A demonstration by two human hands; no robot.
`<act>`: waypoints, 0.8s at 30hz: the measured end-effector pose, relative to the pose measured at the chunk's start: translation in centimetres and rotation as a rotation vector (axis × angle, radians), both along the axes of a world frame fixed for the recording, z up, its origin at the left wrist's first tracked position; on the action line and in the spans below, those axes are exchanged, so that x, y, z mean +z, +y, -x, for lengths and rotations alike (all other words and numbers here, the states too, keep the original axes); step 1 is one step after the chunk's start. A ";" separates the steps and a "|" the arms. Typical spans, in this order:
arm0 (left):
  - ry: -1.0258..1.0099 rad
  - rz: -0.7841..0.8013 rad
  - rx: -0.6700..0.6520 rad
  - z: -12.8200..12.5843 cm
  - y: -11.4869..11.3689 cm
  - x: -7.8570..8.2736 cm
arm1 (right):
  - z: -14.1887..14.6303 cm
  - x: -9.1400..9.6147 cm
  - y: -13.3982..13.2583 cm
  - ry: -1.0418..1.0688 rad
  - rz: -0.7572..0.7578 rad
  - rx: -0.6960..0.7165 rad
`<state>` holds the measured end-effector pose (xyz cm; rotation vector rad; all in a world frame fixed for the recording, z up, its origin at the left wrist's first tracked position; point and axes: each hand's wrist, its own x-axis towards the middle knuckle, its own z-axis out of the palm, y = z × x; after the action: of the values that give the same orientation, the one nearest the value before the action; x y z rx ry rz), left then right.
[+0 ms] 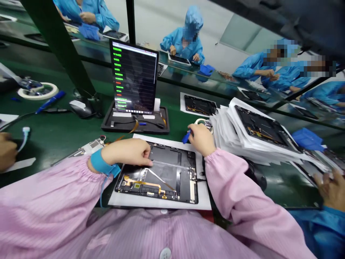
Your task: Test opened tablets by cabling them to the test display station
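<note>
Opened tablet (166, 173) at lower centre of frame, upper-left part hidden behind left hand (136, 153), half-curled, cannot tell whether it pinches anything; right hand (202, 139), just right of centre, closed round blue tool (185, 137), partly covered by that grip.

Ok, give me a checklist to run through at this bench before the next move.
1. Opened tablet lying on the white sheet: ok.
2. Blue wristband worn on the left wrist: ok.
3. Blue object in the right hand's grip, beyond the tablet's far edge: ok.
4. Left hand gripping a part inside the tablet: cannot tell; the fingertips are over its far-left area, but their hold is unclear.
5. Upright screen showing only green entries: not ok; some are red.
6. Neighbours' hands away from the tablet: ok.
</note>
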<state>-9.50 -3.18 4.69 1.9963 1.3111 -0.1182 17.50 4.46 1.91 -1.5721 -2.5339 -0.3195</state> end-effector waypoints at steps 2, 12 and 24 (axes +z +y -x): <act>-0.053 0.093 -0.012 -0.2 -0.1 -0.1 | 1.1 -0.2 1.9 -0.070 -0.017 -0.031; 0.006 -0.134 -0.071 -0.3 0.1 -1.1 | -3.6 -0.1 4.5 -0.092 -0.182 -0.383; -0.254 0.151 -0.002 0.6 1.1 -0.9 | 1.1 -1.8 -1.8 0.292 0.256 0.214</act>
<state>-10.07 -2.08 3.75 1.8188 1.1049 0.0345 16.37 2.65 0.06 -1.2883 -2.5497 0.2510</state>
